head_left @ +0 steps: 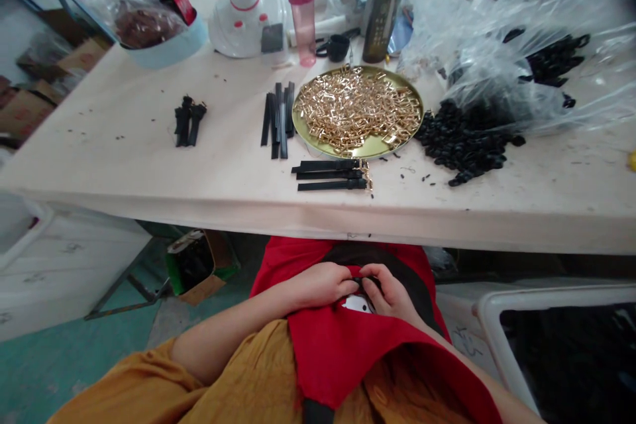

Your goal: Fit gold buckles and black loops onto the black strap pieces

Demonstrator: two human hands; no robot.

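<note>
My left hand (pixel 324 283) and my right hand (pixel 389 289) meet in my lap below the table edge, over a red apron (pixel 338 344). Both are closed, pinching a small black piece (pixel 362 274) between their fingertips; what it is I cannot make out. On the table above lie three black straps with gold ends (pixel 330 174). Beyond them sits a round gold tray (pixel 373 147) heaped with small gold metal clips. More black strips (pixel 278 118) lie left of the tray.
A heap of small black parts (pixel 462 139) spills from clear plastic bags (pixel 536 59) at the right. A black bundle (pixel 187 120) lies at the left. A white fan base (pixel 246 20), pink bottle (pixel 303 16) and dark bottle (pixel 385 3) stand behind. White crates flank my seat.
</note>
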